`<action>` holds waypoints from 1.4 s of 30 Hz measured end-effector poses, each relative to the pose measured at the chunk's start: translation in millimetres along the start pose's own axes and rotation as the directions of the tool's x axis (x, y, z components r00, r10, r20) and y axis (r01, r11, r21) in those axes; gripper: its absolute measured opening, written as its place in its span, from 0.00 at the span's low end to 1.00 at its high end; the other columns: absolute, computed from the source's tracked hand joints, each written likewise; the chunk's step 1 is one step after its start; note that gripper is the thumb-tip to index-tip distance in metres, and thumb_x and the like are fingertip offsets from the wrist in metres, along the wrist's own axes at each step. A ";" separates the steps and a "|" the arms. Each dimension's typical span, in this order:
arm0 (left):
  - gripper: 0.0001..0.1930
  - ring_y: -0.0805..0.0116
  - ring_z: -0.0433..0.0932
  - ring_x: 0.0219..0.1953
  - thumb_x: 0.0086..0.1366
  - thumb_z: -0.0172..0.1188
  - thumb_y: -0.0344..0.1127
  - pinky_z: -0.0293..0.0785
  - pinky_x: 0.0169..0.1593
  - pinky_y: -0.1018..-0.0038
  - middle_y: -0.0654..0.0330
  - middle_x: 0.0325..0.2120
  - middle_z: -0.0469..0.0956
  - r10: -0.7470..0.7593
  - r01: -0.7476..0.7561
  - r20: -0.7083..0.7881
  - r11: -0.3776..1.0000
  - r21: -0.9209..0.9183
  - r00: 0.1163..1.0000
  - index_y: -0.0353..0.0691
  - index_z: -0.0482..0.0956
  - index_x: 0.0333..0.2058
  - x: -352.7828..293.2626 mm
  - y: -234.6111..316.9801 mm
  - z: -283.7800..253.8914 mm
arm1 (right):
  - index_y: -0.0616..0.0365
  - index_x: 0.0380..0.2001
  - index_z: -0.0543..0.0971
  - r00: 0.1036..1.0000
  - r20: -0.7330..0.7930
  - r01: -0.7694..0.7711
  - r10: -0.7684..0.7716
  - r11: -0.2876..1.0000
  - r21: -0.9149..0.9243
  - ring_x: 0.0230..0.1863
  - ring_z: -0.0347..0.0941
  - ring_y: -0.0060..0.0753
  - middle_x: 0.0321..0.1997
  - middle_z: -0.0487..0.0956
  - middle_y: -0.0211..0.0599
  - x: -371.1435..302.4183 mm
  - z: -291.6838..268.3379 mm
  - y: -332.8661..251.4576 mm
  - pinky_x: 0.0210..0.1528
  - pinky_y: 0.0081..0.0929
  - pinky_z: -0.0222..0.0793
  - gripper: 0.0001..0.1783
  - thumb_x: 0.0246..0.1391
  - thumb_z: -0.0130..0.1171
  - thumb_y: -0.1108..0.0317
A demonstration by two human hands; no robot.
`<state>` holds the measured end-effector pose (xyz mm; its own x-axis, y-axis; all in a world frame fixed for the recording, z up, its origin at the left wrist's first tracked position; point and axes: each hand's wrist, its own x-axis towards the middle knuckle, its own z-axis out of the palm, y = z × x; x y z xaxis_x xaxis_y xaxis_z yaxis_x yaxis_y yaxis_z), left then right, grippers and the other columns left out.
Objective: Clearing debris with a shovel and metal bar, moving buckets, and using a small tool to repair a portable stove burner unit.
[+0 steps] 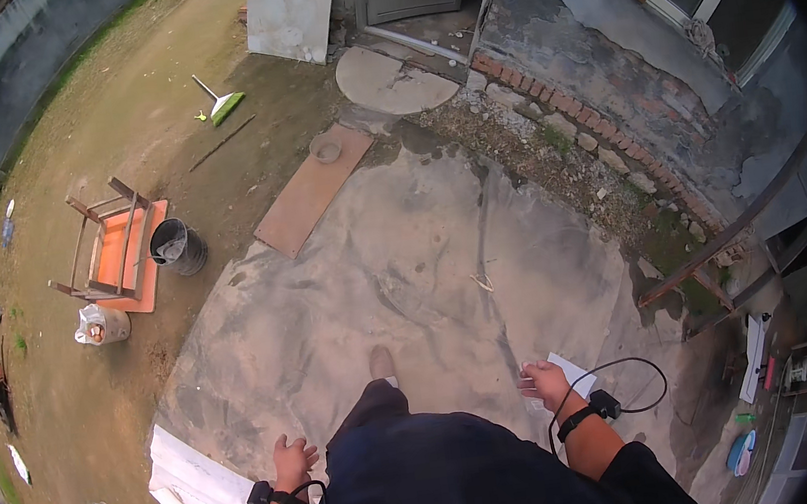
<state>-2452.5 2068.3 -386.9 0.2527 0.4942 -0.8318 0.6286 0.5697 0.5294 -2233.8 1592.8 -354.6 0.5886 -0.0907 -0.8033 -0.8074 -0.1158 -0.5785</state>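
My left hand (293,460) hangs low in front of me, its fingers apart and nothing in them. A long white sheet (187,477) lies on the ground to its left. My right hand (545,384) is held out to the right, fingers loosely apart, with nothing visible in them. Behind that hand and wrist a smaller white piece (571,368) shows, partly hidden by the arm; I cannot tell whether they touch. Both wrists wear black straps with small devices and cables. One shoe (382,363) is planted on the dusty ground covering (422,240).
Ahead lies a brown board (315,190) with a round bowl (324,148) on it. To the left are an upturned wooden table (116,249), a black bucket (178,246), a white bucket (102,324) and a green broom (226,104). A slanted beam (724,238) stands at right, near rubble.
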 end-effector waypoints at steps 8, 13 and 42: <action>0.39 0.58 0.78 0.36 0.59 0.53 0.28 0.77 0.33 0.69 0.46 0.46 0.71 0.187 -0.198 0.136 0.978 0.072 0.973 0.36 0.42 0.66 88.0 246.5 124.1 | 0.61 0.35 0.75 0.990 -0.095 0.102 -0.104 0.994 -0.026 0.38 0.77 0.35 0.35 0.77 0.39 59.2 44.1 -143.7 0.37 0.32 0.76 0.10 0.56 0.57 0.65; 0.38 0.60 0.78 0.37 0.59 0.53 0.28 0.77 0.32 0.71 0.46 0.46 0.71 0.286 -0.298 0.136 0.951 0.077 0.948 0.34 0.43 0.65 136.7 370.1 218.1 | 0.64 0.39 0.74 0.997 -0.076 -0.034 0.027 0.995 -0.090 0.38 0.78 0.35 0.36 0.77 0.39 136.1 45.1 -208.9 0.37 0.32 0.76 0.13 0.56 0.56 0.65; 0.38 0.60 0.79 0.35 0.61 0.53 0.28 0.78 0.31 0.71 0.46 0.47 0.71 0.220 -0.308 0.293 0.903 0.299 0.930 0.36 0.44 0.66 402.2 981.4 720.3 | 0.61 0.38 0.73 0.987 -0.148 -0.041 0.069 0.983 0.181 0.28 0.77 0.33 0.35 0.77 0.37 534.9 166.7 -828.7 0.31 0.31 0.75 0.21 0.59 0.54 0.51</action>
<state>-1204.1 2353.2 -322.0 0.5892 0.3927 -0.7061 0.7097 0.1662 0.6846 -1256.6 1805.1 -328.5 0.5313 -0.2439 -0.8113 -0.8250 0.0686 -0.5609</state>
